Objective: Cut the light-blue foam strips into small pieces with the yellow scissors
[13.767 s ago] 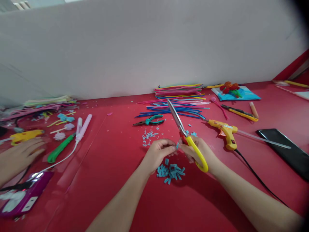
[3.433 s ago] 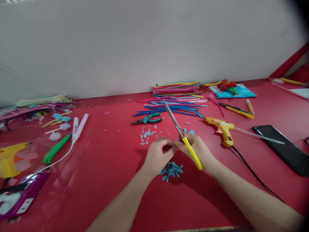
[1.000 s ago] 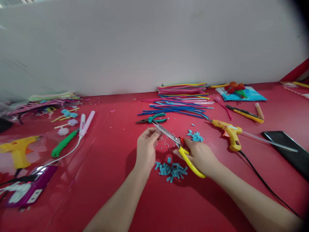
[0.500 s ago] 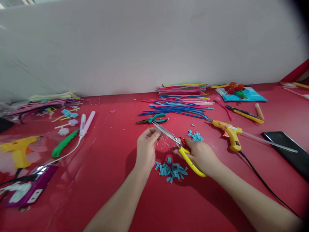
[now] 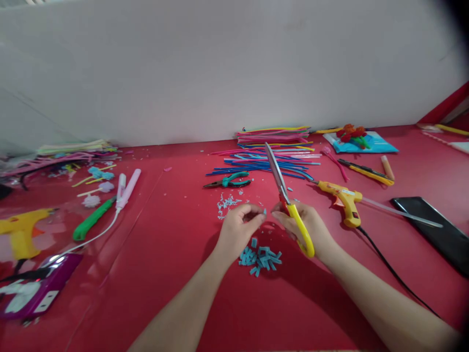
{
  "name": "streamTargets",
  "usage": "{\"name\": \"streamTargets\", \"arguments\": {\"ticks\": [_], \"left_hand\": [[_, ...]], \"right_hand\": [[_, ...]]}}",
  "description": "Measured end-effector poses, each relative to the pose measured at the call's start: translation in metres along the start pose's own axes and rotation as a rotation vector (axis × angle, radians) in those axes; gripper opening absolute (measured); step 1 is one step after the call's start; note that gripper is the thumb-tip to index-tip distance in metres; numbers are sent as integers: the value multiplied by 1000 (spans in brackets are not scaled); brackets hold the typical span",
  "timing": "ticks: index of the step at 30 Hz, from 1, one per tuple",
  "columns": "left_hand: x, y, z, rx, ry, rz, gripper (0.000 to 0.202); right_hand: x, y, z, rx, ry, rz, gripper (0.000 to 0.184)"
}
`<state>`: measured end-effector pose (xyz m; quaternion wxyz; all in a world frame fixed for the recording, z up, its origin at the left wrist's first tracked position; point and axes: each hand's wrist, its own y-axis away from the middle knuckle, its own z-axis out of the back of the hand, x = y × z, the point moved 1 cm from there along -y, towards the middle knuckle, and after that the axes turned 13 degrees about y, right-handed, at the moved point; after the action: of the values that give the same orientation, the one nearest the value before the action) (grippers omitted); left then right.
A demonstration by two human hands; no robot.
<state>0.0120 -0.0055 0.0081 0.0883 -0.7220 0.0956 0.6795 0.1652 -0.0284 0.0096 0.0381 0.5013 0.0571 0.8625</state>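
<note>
My right hand (image 5: 311,227) is wrapped round a pair of scissors (image 5: 281,181) with yellow and red handles, blades pointing up and away. Between the thumb and finger of my left hand (image 5: 240,230) is a small blue piece (image 5: 264,211), its tip showing. The two hands are close but apart. Just below them lies a pile of short blue strips (image 5: 261,259). Tiny pale clippings (image 5: 227,203) are scattered beyond my left hand. The second pile of blue pieces, past my right hand, is mostly hidden by that hand.
Teal-handled pliers (image 5: 229,181) and coloured pipe cleaners (image 5: 264,164) lie ahead. On the right are a yellow glue gun (image 5: 344,198), a black phone (image 5: 436,232) and a cutter knife (image 5: 366,172). To the left are a green-handled tool (image 5: 93,220), a pink straightener (image 5: 128,189) and a purple power strip (image 5: 47,288).
The scissors have swung upright and away from my left hand. My left hand has moved right and nearer, towards my right hand, uncovering the clippings. The view has shifted slightly.
</note>
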Motion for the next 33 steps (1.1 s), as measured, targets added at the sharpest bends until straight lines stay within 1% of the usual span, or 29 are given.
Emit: {"name": "streamTargets", "arguments": {"ticks": [3,6,8,10,12,13,15,17,19,22,24,27,30,33], "left_hand": [[1,4,-7,96,-53,7,9],[1,6,-10,122,-66,27,9],[0,6,-10,128,-86,14,9],[-2,4,-7,120,-98,-8,10],[-2,2,-2,75,-89,-24,13],[-2,0,0,46,-81,-23,15],[-1,-3,6,-14,-80,-14,21],[0,-7,11,-64,-112,-22,24],[2,-10,15,-103,-159,-45,18],[6,-13,18,-119,-224,-81,4],[8,-14,20,-82,-262,-94,6],[9,-13,22,60,-318,-75,7],[7,-10,27,224,-397,-6,6],[4,-5,31,320,-497,16,7]], "right_hand": [[2,2,-1,23,-47,3,26],[-3,1,-3,31,-29,7,25],[-7,-2,1,-12,-3,11,23],[-10,-7,12,-96,69,-1,20],[-12,-13,27,-159,240,-65,20],[-13,-17,35,-161,378,-96,20],[-14,-23,48,-128,704,-141,23],[-18,-28,55,-62,952,-126,22],[-24,-32,55,-38,1035,-122,22],[-32,-33,49,-36,1065,-122,25],[-33,-33,46,-60,1082,-128,27],[-29,-31,45,-129,1079,-143,28],[-22,-28,45,-204,980,-129,24],[-18,-24,42,-238,893,-101,22]]}}
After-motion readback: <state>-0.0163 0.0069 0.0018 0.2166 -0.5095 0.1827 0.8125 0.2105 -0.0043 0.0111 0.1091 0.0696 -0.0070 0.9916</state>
